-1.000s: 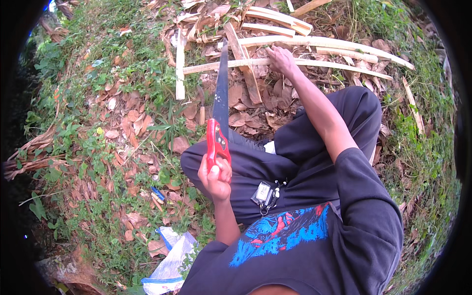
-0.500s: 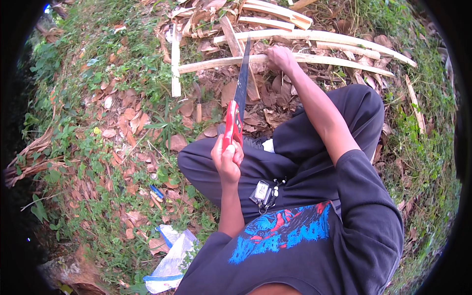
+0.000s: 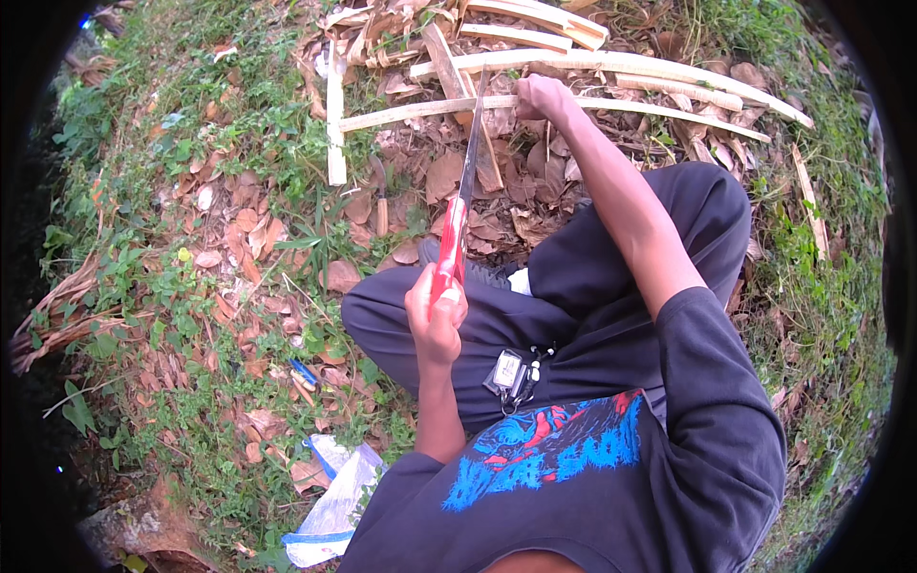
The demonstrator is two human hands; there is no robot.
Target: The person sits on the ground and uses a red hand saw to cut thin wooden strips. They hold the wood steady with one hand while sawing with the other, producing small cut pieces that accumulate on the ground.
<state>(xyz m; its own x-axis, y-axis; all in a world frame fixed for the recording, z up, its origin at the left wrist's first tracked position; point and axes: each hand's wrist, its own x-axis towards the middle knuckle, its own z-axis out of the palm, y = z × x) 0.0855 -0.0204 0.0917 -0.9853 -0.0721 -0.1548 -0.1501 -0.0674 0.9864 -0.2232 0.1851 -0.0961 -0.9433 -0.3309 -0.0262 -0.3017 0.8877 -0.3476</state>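
Observation:
My left hand (image 3: pixel 437 310) is wrapped round the red handle of a handsaw (image 3: pixel 456 224). The blade points away from me and crosses a long pale wooden strip (image 3: pixel 420 112). My right hand (image 3: pixel 543 98) is closed on that same strip, just right of the blade. Under the strip lies a flat brown board (image 3: pixel 458 81), slanting toward me. At its left end the strip meets a short upright pale wooden piece (image 3: pixel 335 124). Whether the saw teeth bite into the wood is too small to tell.
More pale strips (image 3: pixel 659 65) lie beyond my right hand on dry leaves. A knife (image 3: pixel 382 205) with a wooden handle rests left of the saw. Farther left are a blue-handled tool (image 3: pixel 304 372) and a clear plastic bag (image 3: pixel 336 501). My crossed legs (image 3: pixel 630 248) are close below.
The saw has tipped more upright, so its handle shows edge-on, and my left hand has moved slightly left and down. My right hand keeps its grip and has risen slightly.

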